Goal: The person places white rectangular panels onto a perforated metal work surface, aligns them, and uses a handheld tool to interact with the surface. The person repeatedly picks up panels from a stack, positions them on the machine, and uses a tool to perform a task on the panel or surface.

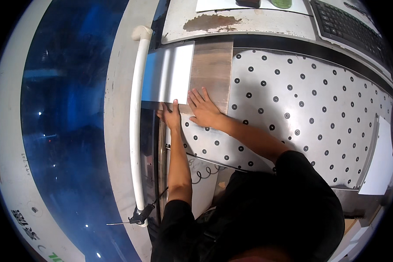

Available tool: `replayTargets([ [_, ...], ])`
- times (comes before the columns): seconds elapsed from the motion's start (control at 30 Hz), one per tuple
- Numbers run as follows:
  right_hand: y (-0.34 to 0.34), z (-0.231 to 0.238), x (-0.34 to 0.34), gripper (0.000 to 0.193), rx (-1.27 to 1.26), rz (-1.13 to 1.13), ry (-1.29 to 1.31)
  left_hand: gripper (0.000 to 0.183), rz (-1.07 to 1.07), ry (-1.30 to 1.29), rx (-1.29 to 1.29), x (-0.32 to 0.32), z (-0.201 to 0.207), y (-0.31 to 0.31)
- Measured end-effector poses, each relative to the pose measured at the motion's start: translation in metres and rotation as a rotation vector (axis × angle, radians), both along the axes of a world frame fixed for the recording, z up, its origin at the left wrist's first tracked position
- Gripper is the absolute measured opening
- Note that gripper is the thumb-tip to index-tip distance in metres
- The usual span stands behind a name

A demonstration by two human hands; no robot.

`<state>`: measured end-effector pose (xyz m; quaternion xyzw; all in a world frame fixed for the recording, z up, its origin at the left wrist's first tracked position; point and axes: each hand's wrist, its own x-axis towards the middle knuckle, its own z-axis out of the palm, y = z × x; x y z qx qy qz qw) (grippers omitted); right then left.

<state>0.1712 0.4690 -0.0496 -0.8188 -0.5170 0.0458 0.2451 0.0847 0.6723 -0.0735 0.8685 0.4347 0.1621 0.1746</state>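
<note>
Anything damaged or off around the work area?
Yes: the white ledge beyond the right hand has a ragged brown patch, which looks like worn or flaked paint. It stands out against the mostly white surface around it.

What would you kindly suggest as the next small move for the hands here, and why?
I would probably nudge the white sheet gently with the left hand, since its thumb is at the sheet's near edge, while the right hand lies flat over the brown board, seemingly well placed to steady it.
</note>
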Motion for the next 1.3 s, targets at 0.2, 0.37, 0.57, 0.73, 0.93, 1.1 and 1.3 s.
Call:
replayTargets([
  [0.2,0.000,-0.005,0.003,0.088,0.016,-0.006,-0.058,0.101,0.005,0.018,-0.025,0.003,-0.005,0.005],
  [0.37,-0.001,-0.003,0.000,0.084,0.058,-0.014,-0.069,0.102,0.001,-0.003,0.012,-0.001,-0.006,0.008],
  [0.57,0.004,-0.007,0.002,0.084,0.079,-0.006,-0.057,0.109,-0.017,-0.010,0.019,-0.002,-0.014,0.016],
  [0.73,0.010,-0.018,0.001,0.082,0.107,-0.038,-0.081,0.111,-0.027,-0.077,0.014,0.003,0.002,-0.002],
  [0.93,0.012,-0.028,0.002,0.078,0.120,-0.049,-0.219,0.114,-0.047,-0.099,0.090,0.003,-0.017,0.008],
  [1.1,0.016,-0.025,0.001,0.078,0.083,-0.040,-0.254,0.092,0.054,-0.016,0.023,0.004,-0.020,0.008],
  [1.3,0.017,-0.027,-0.001,0.078,0.099,-0.042,-0.293,0.091,0.016,-0.060,0.041,0.002,-0.016,0.008],
])
